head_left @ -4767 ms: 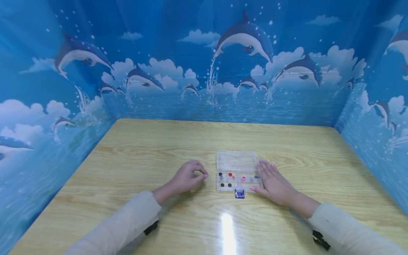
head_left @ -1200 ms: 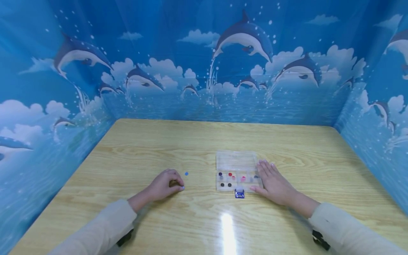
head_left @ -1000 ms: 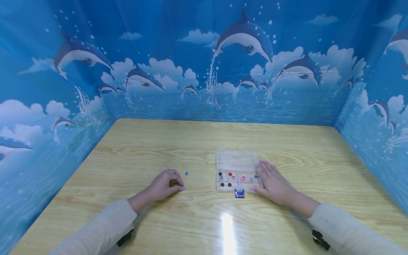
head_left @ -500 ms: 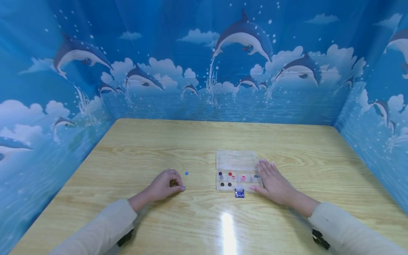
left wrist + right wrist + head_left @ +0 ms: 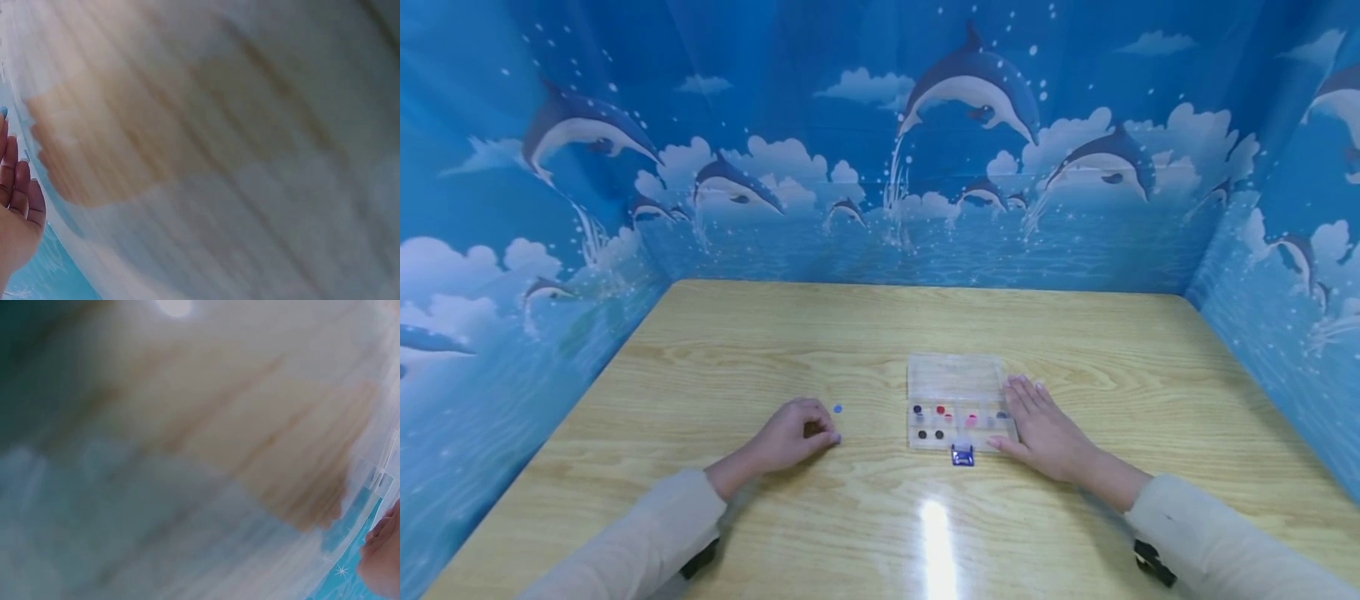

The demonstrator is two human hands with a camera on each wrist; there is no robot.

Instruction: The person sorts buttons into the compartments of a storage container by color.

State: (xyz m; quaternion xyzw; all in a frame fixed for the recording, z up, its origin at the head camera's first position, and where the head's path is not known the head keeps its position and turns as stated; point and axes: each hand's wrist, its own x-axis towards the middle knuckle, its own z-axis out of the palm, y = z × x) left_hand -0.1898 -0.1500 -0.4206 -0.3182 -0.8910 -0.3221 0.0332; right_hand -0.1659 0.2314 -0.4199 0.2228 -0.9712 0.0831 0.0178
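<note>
My left hand [image 5: 796, 433] is over the table left of the box, thumb and forefinger curled together. In the left wrist view, a small blue disc [image 5: 4, 112] shows at a fingertip, seemingly pinched. Another blue disc [image 5: 838, 408] lies on the table just beyond these fingers. My right hand [image 5: 1051, 435] lies flat with fingers straight along the right side of a clear compartment box [image 5: 912, 427], its thumb over the front right corner. The box's clear lid [image 5: 957, 377] is folded back. Inside sit small round pieces: several dark ones [image 5: 922, 434], red ones [image 5: 940, 410] and a pink one [image 5: 972, 419].
A blue latch [image 5: 962, 456] juts from the box's front edge. The wood-grain table [image 5: 760, 333] ends against a dolphin-printed curtain [image 5: 820, 233] at the back and sides. A bright reflection shows on the tabletop in front of the box.
My left hand has moved left from beside the box, and a blue disc now shows on the table. In the last half second it shifted slightly right. The right hand stays in place.
</note>
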